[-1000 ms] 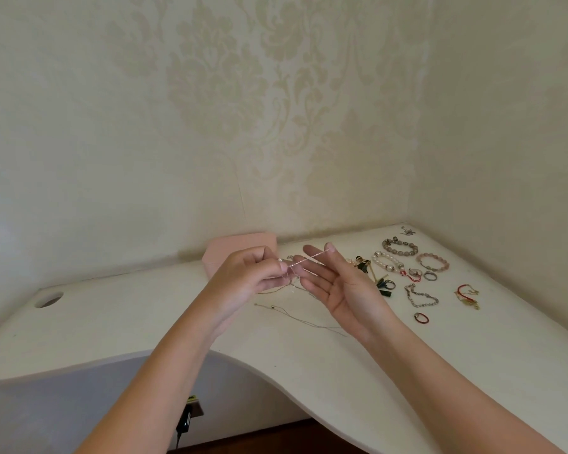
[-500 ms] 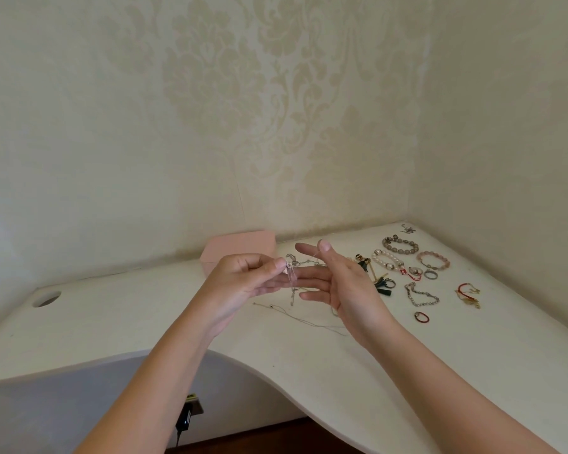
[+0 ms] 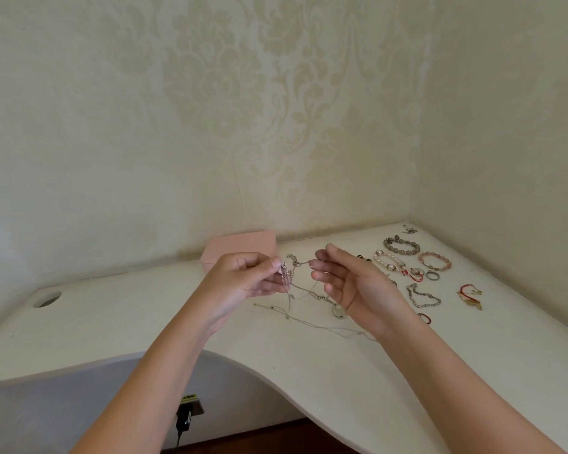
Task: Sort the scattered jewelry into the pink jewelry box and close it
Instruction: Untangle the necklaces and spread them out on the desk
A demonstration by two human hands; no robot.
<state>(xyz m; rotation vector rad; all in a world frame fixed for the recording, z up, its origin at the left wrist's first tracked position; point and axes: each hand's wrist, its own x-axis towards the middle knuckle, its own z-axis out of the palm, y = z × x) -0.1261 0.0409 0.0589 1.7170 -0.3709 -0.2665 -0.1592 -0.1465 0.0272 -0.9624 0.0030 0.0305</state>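
since earlier the right hand (image 3: pixel 351 283) has opened and drawn apart; left hand (image 3: pixel 243 276) pinches the chain (image 3: pixel 286 280). gather its slack, then carry to the pink box (image 3: pixel 240 249) at 11 o'clock.

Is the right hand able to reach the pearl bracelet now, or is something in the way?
Probably yes. The right hand is open and holds nothing firmly; the pearl bracelet lies just to its right on the desk, with nothing covering it. Only a thin chain hangs near the fingers.

Your path left of the pink jewelry box (image 3: pixel 240 249) lies open across bare desk (image 3: pixel 118 322). To the right, bracelets (image 3: pixel 402 246) crowd the corner, and thin chains (image 3: pixel 312 324) trail beneath your hands.
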